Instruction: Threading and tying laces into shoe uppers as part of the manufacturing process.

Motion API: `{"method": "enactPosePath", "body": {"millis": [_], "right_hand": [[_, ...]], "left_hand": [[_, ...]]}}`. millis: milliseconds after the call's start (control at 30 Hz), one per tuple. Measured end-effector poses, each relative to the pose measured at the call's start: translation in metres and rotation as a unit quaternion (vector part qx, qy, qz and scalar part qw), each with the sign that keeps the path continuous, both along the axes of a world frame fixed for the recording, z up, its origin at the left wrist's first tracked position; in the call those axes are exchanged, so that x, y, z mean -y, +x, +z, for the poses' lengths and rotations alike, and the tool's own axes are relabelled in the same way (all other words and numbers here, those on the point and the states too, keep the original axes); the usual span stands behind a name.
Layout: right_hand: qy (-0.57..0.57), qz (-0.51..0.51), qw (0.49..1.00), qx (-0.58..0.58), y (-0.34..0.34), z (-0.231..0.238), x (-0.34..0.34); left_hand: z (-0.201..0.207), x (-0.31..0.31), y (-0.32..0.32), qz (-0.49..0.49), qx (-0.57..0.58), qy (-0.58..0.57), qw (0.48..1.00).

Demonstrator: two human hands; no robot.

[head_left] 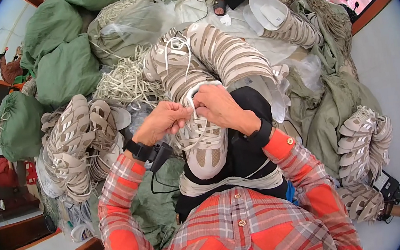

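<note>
**1 shoe kept on the lap**

The pale shoe lies on the lap, toe toward the body and opening away, probably because this leaves the eyelets easy to reach. The left hand has thumb and forefinger pressed together beside the opening; its grip seems to pinch the lace. The right hand bends over the opening from the other side, perhaps to steady it (I cannot tell what its grip pinches, since the knuckles hide this).

Just beyond, 1 curved stack holds many similar pieces nested together, I suppose to save room. A heap of loose laces lies to its left, near the green sacks. 1 bundle of pale cord crosses the lap, maybe to stay within reach.

I can read no brand or label on the shoe; marks on the white sheets are too small.
</note>
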State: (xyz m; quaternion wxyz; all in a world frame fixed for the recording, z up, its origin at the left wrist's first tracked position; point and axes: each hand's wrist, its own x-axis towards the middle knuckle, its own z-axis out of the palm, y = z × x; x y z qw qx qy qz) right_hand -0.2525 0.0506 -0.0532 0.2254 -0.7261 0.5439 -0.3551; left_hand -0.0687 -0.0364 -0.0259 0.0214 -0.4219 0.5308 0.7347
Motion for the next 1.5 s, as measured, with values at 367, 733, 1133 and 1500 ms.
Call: {"method": "enactPosePath", "body": {"millis": [367,733,1133,1500], "right_hand": [[0.121,-0.240,0.955,0.125,-0.097,-0.004,-0.052],[0.079,-0.070,0.432,0.896,-0.102,-0.024,-0.056],[0.043,-0.208,0.599,0.772,-0.106,-0.026,-0.056],[0.091,-0.212,0.691,0.685,-0.086,-0.011,-0.054]], "left_hand": [[0.038,-0.054,0.006,0.426,-0.431,0.216,0.766],[-0.005,-0.072,0.017,0.421,-0.498,0.490,0.579],[-0.001,-0.094,0.012,0.351,-0.348,0.444,0.747],[0.008,-0.097,0.011,0.437,-0.390,0.208,0.784]]}}
